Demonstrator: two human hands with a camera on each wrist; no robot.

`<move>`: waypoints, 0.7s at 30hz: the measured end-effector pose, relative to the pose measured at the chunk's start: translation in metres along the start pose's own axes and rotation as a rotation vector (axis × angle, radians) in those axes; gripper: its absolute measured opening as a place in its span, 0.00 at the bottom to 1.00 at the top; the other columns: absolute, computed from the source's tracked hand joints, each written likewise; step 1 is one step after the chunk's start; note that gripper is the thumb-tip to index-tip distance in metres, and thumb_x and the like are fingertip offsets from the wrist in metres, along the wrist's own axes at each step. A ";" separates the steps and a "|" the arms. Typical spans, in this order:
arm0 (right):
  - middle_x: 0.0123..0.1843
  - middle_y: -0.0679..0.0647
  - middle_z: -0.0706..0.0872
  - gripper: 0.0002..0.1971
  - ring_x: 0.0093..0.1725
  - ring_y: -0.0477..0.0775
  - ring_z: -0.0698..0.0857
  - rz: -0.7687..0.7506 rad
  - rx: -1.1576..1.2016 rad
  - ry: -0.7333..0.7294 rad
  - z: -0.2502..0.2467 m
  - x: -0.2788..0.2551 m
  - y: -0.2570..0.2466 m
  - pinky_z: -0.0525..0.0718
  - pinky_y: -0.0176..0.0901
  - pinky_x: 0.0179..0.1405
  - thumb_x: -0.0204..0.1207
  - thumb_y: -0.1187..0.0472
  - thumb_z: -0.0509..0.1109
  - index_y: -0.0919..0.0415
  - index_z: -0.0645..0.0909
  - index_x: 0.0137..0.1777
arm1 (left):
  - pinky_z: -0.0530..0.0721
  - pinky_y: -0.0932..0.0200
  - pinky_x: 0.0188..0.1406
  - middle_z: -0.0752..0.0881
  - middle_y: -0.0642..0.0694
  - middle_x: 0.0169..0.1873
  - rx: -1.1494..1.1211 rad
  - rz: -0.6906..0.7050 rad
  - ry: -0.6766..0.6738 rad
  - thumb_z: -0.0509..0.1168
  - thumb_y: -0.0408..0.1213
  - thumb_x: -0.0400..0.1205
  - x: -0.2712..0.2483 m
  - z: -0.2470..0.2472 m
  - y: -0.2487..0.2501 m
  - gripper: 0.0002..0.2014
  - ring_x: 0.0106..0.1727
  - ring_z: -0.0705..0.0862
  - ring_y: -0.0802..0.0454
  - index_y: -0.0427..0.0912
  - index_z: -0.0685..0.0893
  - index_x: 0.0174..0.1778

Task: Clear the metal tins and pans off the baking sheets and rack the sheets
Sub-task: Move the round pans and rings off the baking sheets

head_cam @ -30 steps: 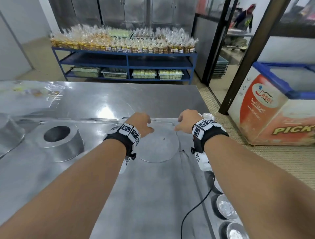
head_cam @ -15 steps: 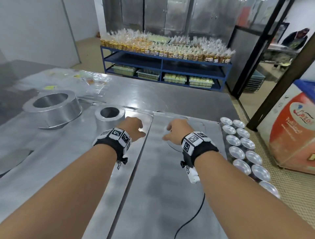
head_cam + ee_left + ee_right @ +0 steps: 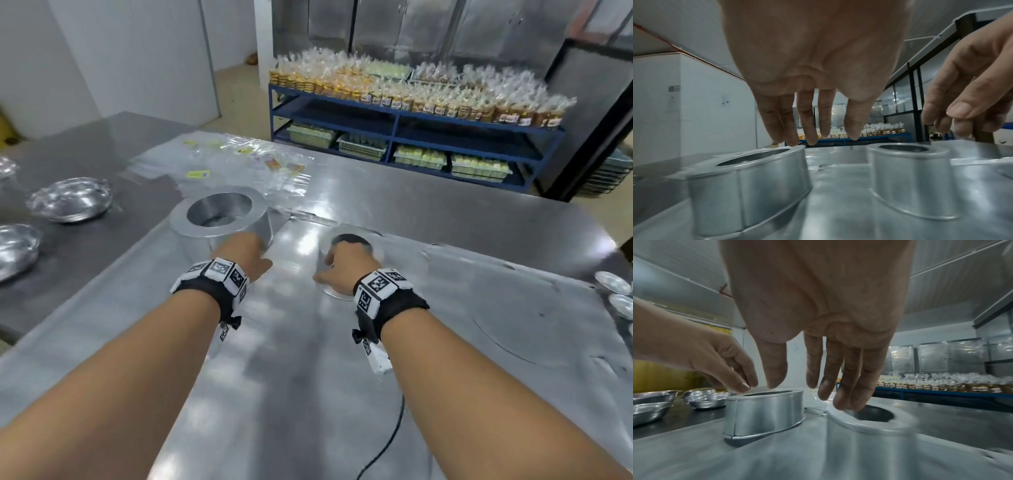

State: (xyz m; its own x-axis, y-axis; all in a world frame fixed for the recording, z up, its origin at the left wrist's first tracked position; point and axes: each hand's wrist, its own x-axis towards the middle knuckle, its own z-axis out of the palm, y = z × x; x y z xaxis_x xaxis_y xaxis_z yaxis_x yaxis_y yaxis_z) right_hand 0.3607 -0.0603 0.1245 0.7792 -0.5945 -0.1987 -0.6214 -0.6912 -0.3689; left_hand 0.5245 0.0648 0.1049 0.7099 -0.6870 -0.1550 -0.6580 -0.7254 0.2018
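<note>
- Steel-grey, wide round metal tin [image 3: 219,219] on the baking sheet [image 3: 308,377] is neared by the left hand [image 3: 245,253], fingers [image 3: 791,129] relaxed, nothing held.
- Smaller round metal tin [image 3: 908,177] is entered by right hand [image 3: 346,265] fingers [image 3: 846,395], uncurled (a slip could likely tip it).

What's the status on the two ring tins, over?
Left hand open over the large ring tin, fingertips at its rim. Right hand open, fingers dipping into the small ring tin. Both tins on the baking sheets. Nothing in the way.
</note>
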 end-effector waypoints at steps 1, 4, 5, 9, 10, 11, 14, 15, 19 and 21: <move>0.55 0.58 0.88 0.21 0.54 0.59 0.87 -0.004 -0.002 -0.007 0.005 0.017 -0.014 0.88 0.51 0.54 0.73 0.48 0.74 0.63 0.84 0.58 | 0.83 0.51 0.55 0.88 0.41 0.54 0.011 -0.017 0.009 0.67 0.46 0.80 0.012 -0.004 -0.020 0.13 0.56 0.84 0.41 0.43 0.86 0.56; 0.56 0.57 0.87 0.22 0.53 0.59 0.87 -0.014 -0.001 -0.013 0.021 0.063 -0.052 0.87 0.48 0.49 0.74 0.46 0.74 0.62 0.83 0.59 | 0.84 0.46 0.58 0.86 0.40 0.57 0.038 -0.079 0.036 0.67 0.46 0.79 0.055 -0.008 -0.074 0.15 0.59 0.83 0.38 0.43 0.86 0.58; 0.56 0.56 0.86 0.22 0.53 0.59 0.87 -0.020 -0.002 -0.020 0.026 0.078 -0.063 0.85 0.47 0.47 0.75 0.45 0.73 0.62 0.83 0.59 | 0.83 0.43 0.60 0.83 0.39 0.59 0.046 -0.093 0.047 0.67 0.46 0.79 0.068 -0.009 -0.090 0.17 0.62 0.82 0.36 0.42 0.84 0.62; 0.37 0.52 0.79 0.16 0.36 0.55 0.81 -0.028 0.011 -0.001 0.046 0.135 -0.100 0.72 0.41 0.25 0.76 0.47 0.71 0.59 0.77 0.37 | 0.79 0.40 0.64 0.78 0.34 0.64 0.009 -0.177 0.074 0.66 0.54 0.81 0.117 -0.004 -0.145 0.27 0.66 0.78 0.31 0.38 0.76 0.68; 0.34 0.51 0.77 0.18 0.34 0.54 0.79 -0.016 0.012 0.011 0.052 0.149 -0.107 0.69 0.41 0.24 0.77 0.48 0.70 0.58 0.73 0.33 | 0.79 0.41 0.65 0.77 0.33 0.65 -0.012 -0.207 0.083 0.65 0.55 0.82 0.127 -0.002 -0.156 0.28 0.67 0.77 0.30 0.37 0.74 0.69; 0.34 0.52 0.77 0.18 0.34 0.54 0.79 -0.009 0.016 0.016 0.057 0.162 -0.113 0.69 0.41 0.24 0.78 0.48 0.69 0.58 0.72 0.32 | 0.78 0.41 0.65 0.77 0.32 0.67 -0.038 -0.240 0.087 0.64 0.56 0.82 0.137 0.000 -0.166 0.29 0.68 0.76 0.30 0.36 0.73 0.70; 0.37 0.55 0.80 0.19 0.36 0.56 0.79 0.021 0.047 0.032 0.068 0.196 -0.127 0.70 0.41 0.26 0.80 0.46 0.67 0.61 0.76 0.36 | 0.77 0.45 0.64 0.78 0.30 0.67 -0.133 -0.307 0.085 0.66 0.56 0.81 0.163 0.005 -0.186 0.31 0.68 0.78 0.31 0.34 0.75 0.69; 0.37 0.54 0.78 0.20 0.36 0.55 0.78 0.037 0.047 0.039 0.072 0.206 -0.130 0.68 0.41 0.25 0.80 0.45 0.66 0.60 0.74 0.35 | 0.79 0.46 0.61 0.80 0.30 0.65 -0.169 -0.324 0.092 0.67 0.55 0.81 0.170 0.006 -0.191 0.30 0.66 0.80 0.31 0.32 0.78 0.67; 0.40 0.56 0.79 0.21 0.38 0.57 0.78 0.111 0.069 0.061 0.085 0.237 -0.136 0.67 0.41 0.26 0.80 0.42 0.65 0.60 0.74 0.38 | 0.78 0.54 0.42 0.85 0.33 0.48 -0.258 -0.353 0.077 0.69 0.47 0.80 0.189 0.010 -0.199 0.18 0.48 0.84 0.34 0.33 0.83 0.50; 0.37 0.54 0.78 0.24 0.36 0.57 0.79 0.151 0.107 0.082 0.090 0.245 -0.138 0.70 0.42 0.29 0.78 0.39 0.67 0.60 0.73 0.34 | 0.76 0.55 0.38 0.80 0.40 0.34 -0.289 -0.377 0.069 0.70 0.45 0.80 0.194 0.009 -0.199 0.15 0.40 0.80 0.37 0.36 0.80 0.37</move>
State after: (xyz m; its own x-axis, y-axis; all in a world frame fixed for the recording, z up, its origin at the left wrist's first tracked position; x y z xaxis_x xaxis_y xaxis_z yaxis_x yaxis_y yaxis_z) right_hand 0.6447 -0.0730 0.0452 0.6660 -0.7224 -0.1858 -0.7148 -0.5469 -0.4358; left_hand 0.7910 0.0755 0.0259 0.9070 -0.3668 -0.2067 -0.2617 -0.8757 0.4059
